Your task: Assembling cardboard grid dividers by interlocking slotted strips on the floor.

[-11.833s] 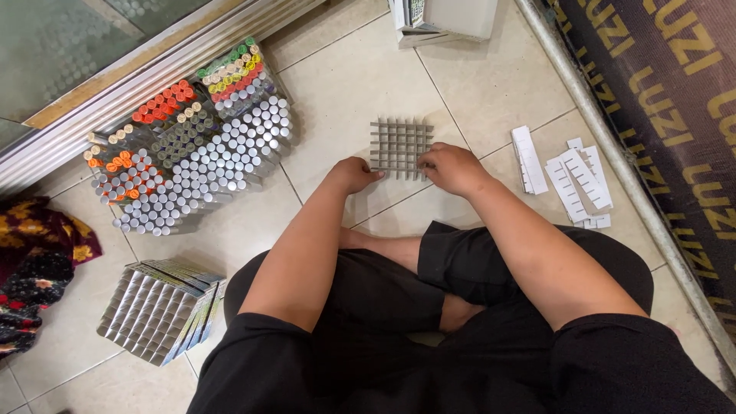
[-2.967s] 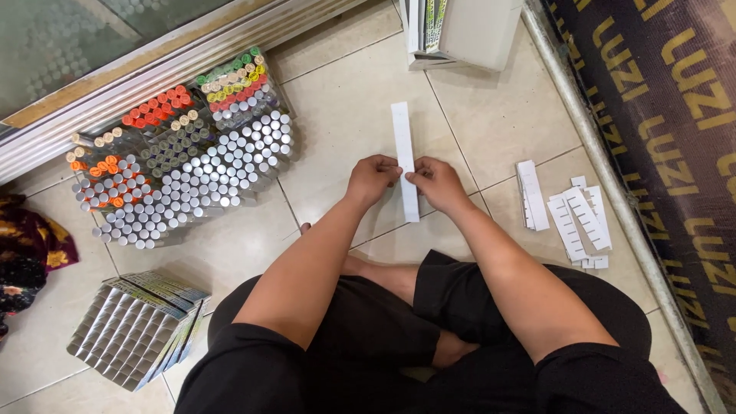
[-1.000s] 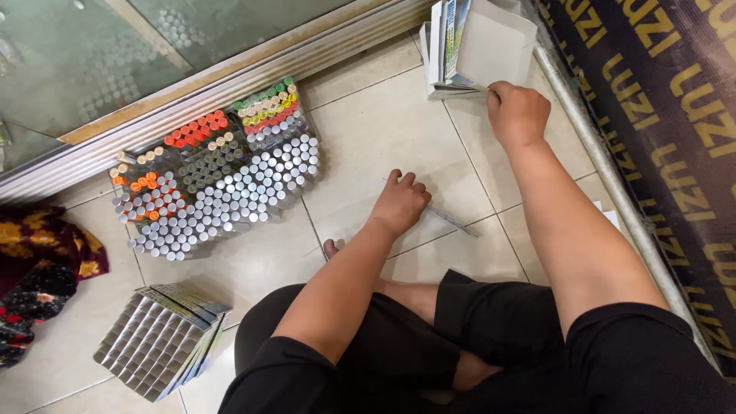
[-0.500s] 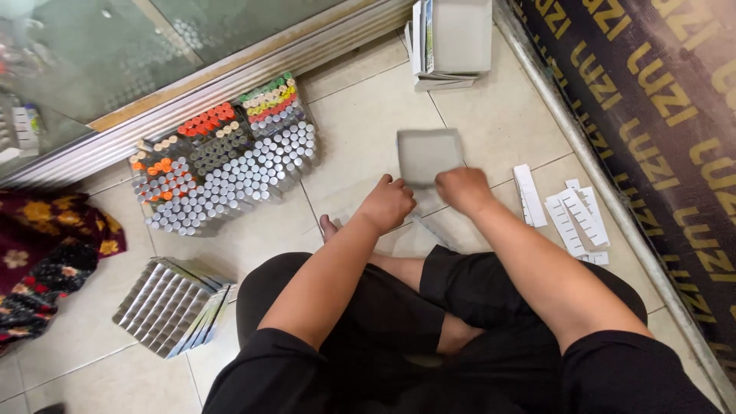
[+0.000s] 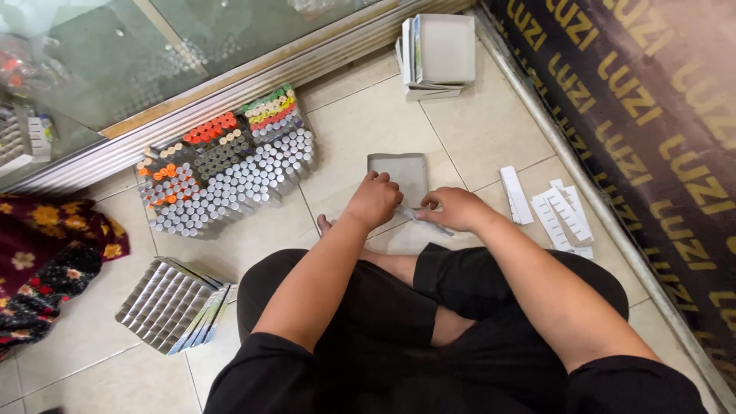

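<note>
While both hands (image 5: 414, 205) meet, the grey card (image 5: 399, 173) lies just beyond their grip.

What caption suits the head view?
Seated on tile, left hand and right hand work a grey cardboard sheet beside capped vials.

**Even indoor light, slight wide-angle bend**

Soft, bright light falls from above; shadows are faint, pooling under the tube cluster (image 5: 226, 172) at nine o'clock. The glass panel (image 5: 176, 46) at eleven o'clock shows mild reflections. Focus is sharp centrally; edges curve and soften slightly.
</note>
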